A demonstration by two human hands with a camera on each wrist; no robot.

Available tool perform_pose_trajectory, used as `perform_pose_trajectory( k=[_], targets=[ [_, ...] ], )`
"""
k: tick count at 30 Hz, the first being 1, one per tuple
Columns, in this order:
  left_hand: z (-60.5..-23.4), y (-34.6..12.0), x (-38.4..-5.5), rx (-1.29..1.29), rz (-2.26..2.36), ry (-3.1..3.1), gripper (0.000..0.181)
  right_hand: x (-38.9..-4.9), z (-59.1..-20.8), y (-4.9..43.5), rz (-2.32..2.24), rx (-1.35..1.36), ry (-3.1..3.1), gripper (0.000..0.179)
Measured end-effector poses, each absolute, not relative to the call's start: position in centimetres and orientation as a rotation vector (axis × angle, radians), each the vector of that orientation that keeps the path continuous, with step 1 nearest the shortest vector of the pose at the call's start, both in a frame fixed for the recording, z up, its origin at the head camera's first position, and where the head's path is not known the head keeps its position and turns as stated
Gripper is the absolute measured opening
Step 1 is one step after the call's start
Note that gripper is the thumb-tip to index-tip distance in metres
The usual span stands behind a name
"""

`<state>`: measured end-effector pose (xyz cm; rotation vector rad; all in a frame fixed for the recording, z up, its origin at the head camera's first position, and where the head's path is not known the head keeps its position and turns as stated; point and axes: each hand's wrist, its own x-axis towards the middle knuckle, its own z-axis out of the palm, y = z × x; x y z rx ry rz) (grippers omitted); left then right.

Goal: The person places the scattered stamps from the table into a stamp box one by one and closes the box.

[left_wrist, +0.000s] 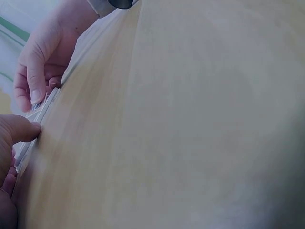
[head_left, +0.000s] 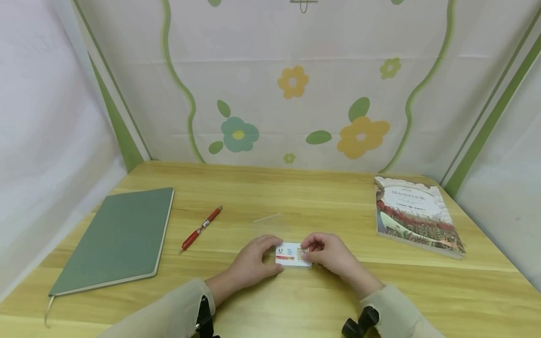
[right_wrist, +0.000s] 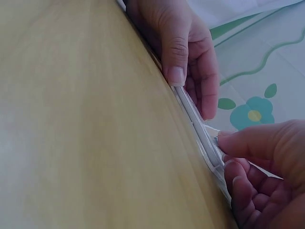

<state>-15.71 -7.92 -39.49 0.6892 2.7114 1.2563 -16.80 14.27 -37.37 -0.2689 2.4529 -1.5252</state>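
A small flat white case [head_left: 287,259] with a printed "U" mark and an orange-red band lies on the wooden table, its clear lid [head_left: 270,226] raised behind it. My left hand [head_left: 252,263] grips the case at its left end, thumb on the near edge and fingers on the far edge. Over the right end, by a yellowish square, the thumb and forefinger of my right hand [head_left: 331,253] pinch a tiny dark-and-light piece [right_wrist: 216,141]. The fingertips mostly hide that piece, so its kind is unclear. From the side, the case [right_wrist: 200,131] looks thin.
Left of the hands lie a green notebook [head_left: 116,239] with a ribbon and a red pen [head_left: 201,229]. A paperback book [head_left: 418,213] with an illustrated cover lies at the right. A flower-printed cloth [head_left: 262,94] hangs behind the table [head_left: 270,188].
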Motion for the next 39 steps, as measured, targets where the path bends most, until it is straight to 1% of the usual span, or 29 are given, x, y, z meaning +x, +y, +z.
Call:
perform_pose_trajectory(
  k=[13,18,33,39],
  targets=[
    [-39.21,-7.89,-15.56,0.681,1.261,2.706,0.052,-16.91,-37.66,14.00,-1.405,-0.316,2.576,0.012],
    [-38.89,-7.86,-15.36,0.673,1.255,2.709,0.051,-16.85,-37.52,13.95,-1.388,-0.344,2.590,0.012],
    [-38.99,-8.00,-15.62,0.673,1.245,2.692,0.054,-16.90,-37.45,14.12,-1.408,-0.293,2.557,0.014],
    [-38.72,-8.11,-15.69,0.689,1.249,2.652,0.056,-16.92,-36.95,14.46,-1.433,-0.213,2.537,0.014]
  ],
)
